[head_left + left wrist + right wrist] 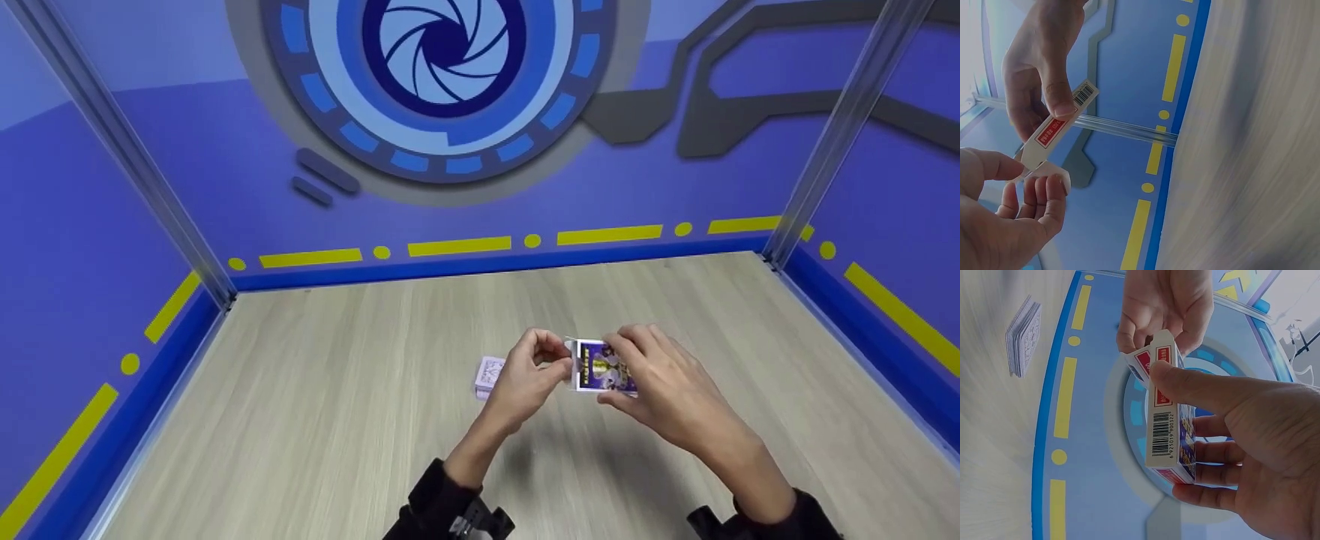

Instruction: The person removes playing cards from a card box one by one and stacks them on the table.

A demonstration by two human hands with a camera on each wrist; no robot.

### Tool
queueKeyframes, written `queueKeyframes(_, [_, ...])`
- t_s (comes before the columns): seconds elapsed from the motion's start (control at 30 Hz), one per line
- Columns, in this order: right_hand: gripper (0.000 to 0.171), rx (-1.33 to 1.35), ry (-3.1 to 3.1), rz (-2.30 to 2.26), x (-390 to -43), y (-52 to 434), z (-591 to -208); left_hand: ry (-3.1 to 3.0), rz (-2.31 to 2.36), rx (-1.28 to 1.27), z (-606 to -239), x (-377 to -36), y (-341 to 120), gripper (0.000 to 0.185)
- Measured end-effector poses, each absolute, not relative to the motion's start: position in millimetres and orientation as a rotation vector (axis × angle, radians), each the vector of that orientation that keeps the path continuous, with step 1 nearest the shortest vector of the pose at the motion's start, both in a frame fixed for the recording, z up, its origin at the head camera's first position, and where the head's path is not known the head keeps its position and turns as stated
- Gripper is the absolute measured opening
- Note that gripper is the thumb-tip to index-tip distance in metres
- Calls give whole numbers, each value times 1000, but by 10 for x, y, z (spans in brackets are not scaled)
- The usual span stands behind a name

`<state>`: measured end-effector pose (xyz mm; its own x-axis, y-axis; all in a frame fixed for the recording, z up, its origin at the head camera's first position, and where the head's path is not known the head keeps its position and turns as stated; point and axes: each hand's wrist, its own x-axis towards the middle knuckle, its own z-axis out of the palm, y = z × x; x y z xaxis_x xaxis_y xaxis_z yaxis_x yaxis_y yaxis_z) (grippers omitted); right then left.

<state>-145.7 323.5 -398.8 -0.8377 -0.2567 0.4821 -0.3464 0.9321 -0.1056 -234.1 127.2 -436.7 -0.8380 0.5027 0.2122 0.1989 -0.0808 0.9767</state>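
Note:
Above the wooden table, my right hand point(619, 372) grips a purple playing-card box point(598, 366), thumb along one narrow side and fingers on the other. The box's white side with a barcode and red label point(1161, 417) shows in the right wrist view. My left hand point(556, 360) pinches the open end flap point(570, 349) of the box between thumb and fingertips. The left wrist view shows that flap point(1044, 169) between my left fingers point(1050, 194), and the box edge point(1060, 122) under my right thumb. A deck of cards point(489, 373) lies on the table behind my left hand.
The deck point(1023, 336) lies as a squared stack on the light wood tabletop point(315, 420). Blue walls with yellow dashes enclose the table at the back and both sides, with metal posts point(832, 135) in the back corners.

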Motion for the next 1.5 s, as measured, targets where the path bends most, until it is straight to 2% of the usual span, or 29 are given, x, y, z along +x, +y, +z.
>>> queueKeyframes(0.53, [71,460,-2599,245,-1465,3209,-3999,2014,1933,804,-4365,-2375,1256,25])
queueKeyframes(1.03, [70,398,-2640,255,-1474,3247,-3996,2040,1998,691,-4333,-2404,1210,30])
queueKeyframes(1.3, [70,339,-2651,284,-1471,3332,-3950,2503,1711,1170,-4176,-2418,1053,34])
queueKeyframes(1.5, [70,334,-2652,295,-1472,3340,-3950,2652,1368,1307,-4123,-2432,952,28])
